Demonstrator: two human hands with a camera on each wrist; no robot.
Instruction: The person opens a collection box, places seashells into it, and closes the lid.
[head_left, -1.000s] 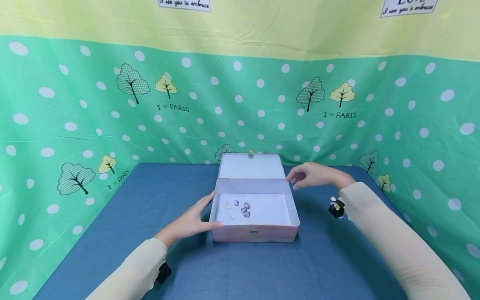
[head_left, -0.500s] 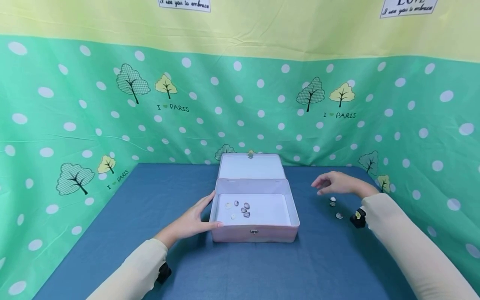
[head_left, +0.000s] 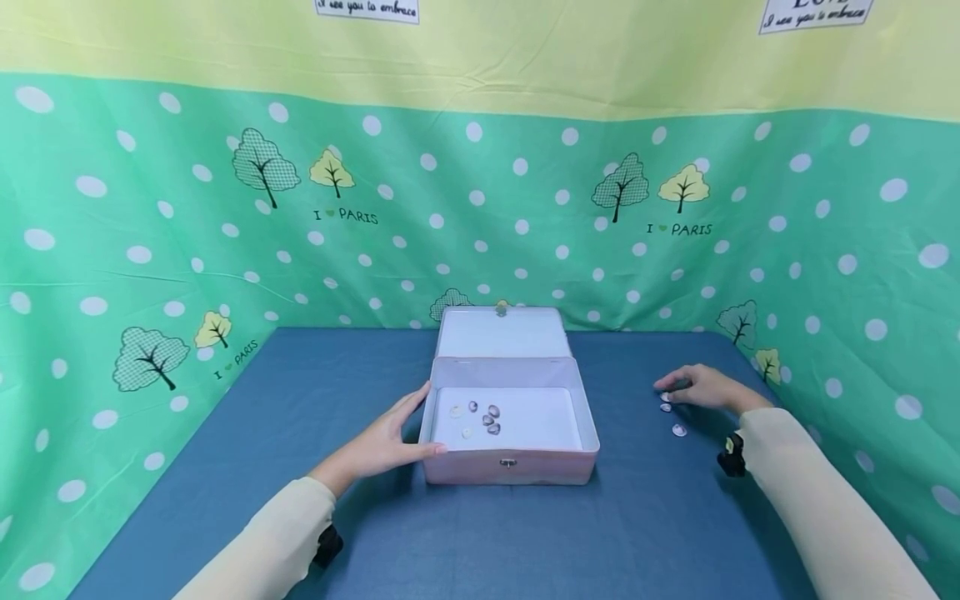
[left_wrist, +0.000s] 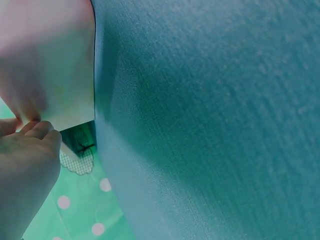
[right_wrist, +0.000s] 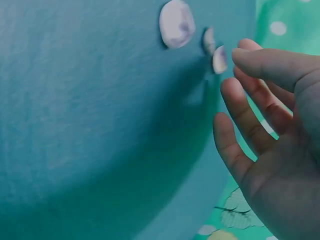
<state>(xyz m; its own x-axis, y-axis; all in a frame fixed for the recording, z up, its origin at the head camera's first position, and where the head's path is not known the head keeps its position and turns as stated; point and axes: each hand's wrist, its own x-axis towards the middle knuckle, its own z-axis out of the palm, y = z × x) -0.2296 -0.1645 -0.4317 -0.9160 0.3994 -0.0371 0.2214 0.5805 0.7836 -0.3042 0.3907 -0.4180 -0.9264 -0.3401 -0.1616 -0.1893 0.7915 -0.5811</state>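
Note:
A pink tin box stands in the middle of the table with its hinged lid raised at the back. Inside it lie several small seashells, some purplish and some pale. My left hand rests on the box's left side, fingers fairly straight along the wall and thumb at the front corner. To the right of the box, my right hand hovers over three loose shells on the table. Its thumb and fingertips are near the farthest shell with a gap between them. The largest-looking shell lies nearer me.
A blue cloth covers the table. Behind and at both sides hangs a green and yellow curtain with dots and printed trees. The box has a small metal clasp at its front.
My right hand has moved from beside the box's back right corner to the right and down, over the loose shells. My left hand and the box have stayed in place.

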